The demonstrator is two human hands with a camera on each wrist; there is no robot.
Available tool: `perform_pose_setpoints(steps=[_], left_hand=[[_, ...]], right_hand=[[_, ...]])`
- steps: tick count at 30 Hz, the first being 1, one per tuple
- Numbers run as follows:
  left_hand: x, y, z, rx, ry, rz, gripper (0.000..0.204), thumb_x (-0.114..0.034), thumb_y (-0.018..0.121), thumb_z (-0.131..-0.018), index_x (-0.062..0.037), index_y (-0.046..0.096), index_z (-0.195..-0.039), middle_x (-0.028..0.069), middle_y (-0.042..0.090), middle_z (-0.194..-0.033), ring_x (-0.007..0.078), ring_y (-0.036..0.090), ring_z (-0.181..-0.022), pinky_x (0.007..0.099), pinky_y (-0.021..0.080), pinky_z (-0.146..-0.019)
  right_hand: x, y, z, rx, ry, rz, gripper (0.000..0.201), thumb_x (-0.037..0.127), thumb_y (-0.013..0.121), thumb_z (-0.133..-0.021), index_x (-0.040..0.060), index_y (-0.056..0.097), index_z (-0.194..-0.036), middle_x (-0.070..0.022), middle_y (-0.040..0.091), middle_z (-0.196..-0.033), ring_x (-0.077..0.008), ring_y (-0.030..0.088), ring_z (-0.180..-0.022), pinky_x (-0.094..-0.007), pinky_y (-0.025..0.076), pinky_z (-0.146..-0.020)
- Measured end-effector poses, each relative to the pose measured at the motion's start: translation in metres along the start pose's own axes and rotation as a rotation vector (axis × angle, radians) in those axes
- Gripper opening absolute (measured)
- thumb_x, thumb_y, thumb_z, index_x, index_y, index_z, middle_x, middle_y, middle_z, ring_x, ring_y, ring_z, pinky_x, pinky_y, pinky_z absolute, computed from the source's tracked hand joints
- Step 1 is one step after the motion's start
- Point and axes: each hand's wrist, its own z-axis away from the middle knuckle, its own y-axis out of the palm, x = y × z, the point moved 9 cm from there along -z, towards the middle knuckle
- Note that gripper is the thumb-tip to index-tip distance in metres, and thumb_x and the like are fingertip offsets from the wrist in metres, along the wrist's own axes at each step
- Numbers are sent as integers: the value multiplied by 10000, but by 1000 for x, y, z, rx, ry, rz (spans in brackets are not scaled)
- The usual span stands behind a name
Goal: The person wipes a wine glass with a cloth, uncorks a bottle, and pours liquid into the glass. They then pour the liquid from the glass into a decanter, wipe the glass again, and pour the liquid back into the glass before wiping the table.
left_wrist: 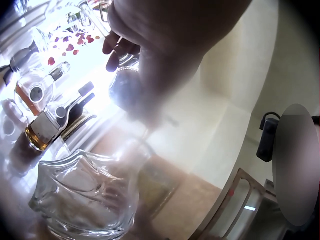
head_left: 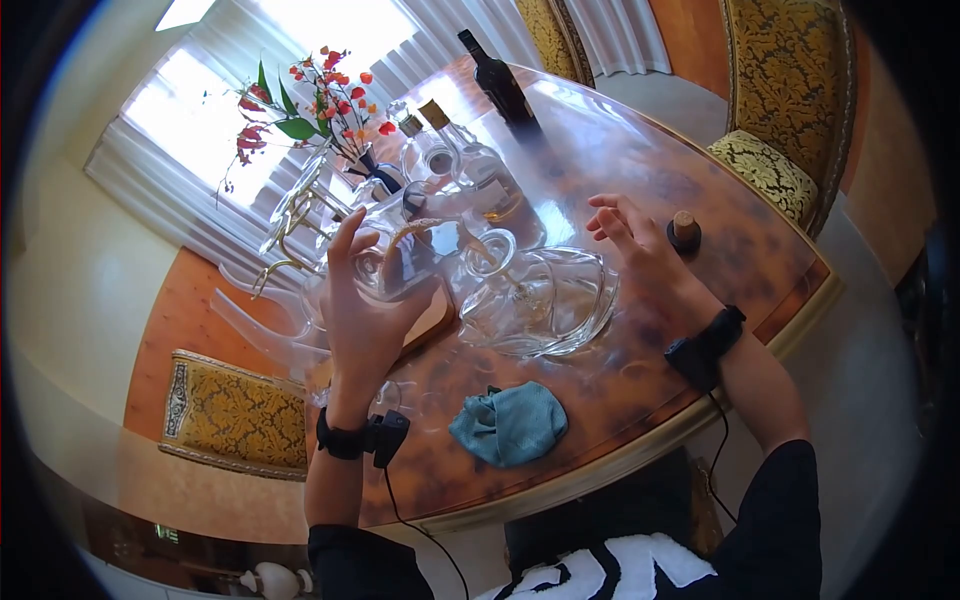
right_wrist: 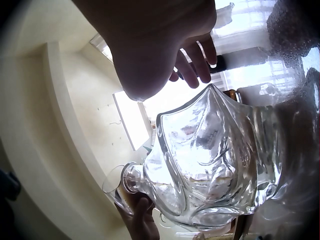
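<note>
My left hand [head_left: 375, 320] grips a clear glass [right_wrist: 111, 181] tilted over the neck of a large, wavy glass decanter [head_left: 545, 310]. Tan contents [head_left: 408, 258] lie along the side of that glass, towards its mouth. The glass's mouth overlaps the decanter's round opening in the right wrist view. Upright on the table, the decanter stands between both hands. To its right, my right hand [head_left: 655, 255] is raised with fingers loosely spread, holding nothing. A crumpled teal cloth [head_left: 510, 422] lies in front of the decanter.
A dark stopper with a cork [head_left: 683, 228] sits right of my right hand. Behind the decanter stand glass bottles [head_left: 490, 190], a dark wine bottle [head_left: 500, 85] and a vase [head_left: 378, 172] of red flowers. The polished table [head_left: 640, 400] has a gold-coloured edge.
</note>
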Motion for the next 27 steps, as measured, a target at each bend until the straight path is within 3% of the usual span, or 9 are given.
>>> perform_pose_setpoints(steps=[10, 27], left_hand=[[-2, -2, -6, 3, 33, -35, 976, -211, 926, -669, -154, 408, -1494, 143, 657, -1195, 247, 657, -1079, 383, 548, -889], [-8, -13, -15, -14, 61, -90, 932, -180, 914, -684, -135, 429, -1478, 140, 638, -1197, 246, 631, -1051, 394, 510, -908]], right_hand=[[-1, 0, 0, -10, -3, -13, 595, 508, 522, -1032, -10, 548, -1325, -229, 687, -1157, -286, 670, -1111, -381, 510, -957], [-1, 1, 0, 0, 1, -25, 581, 490, 530, -1033, -15, 553, -1320, -228, 687, -1154, -283, 670, -1107, -379, 510, -953]])
